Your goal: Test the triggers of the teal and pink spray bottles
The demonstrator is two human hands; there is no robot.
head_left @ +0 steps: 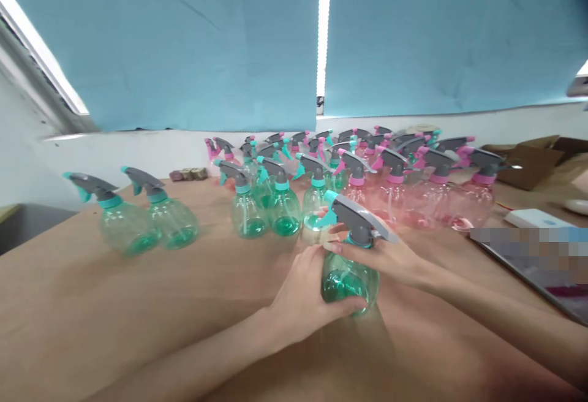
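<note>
Both hands are on a green spray bottle (345,279) with a grey and teal trigger head, upright at the near middle of the table. My left hand (305,295) wraps its body from the left, the thumb across the front. My right hand (376,258) grips around the neck, just below the trigger head; some of its fingers are hidden behind the bottle. Close behind stand more green spray bottles (285,211) with teal collars. To their right are several pink spray bottles (430,203) with pink collars.
Two green spray bottles (172,221) stand apart on the left of the wooden table (138,304). A flat dark-edged item, partly blurred out, and a white box (535,218) lie at right. Behind is an open cardboard box (533,160). Small blocks (188,174) sit by the wall.
</note>
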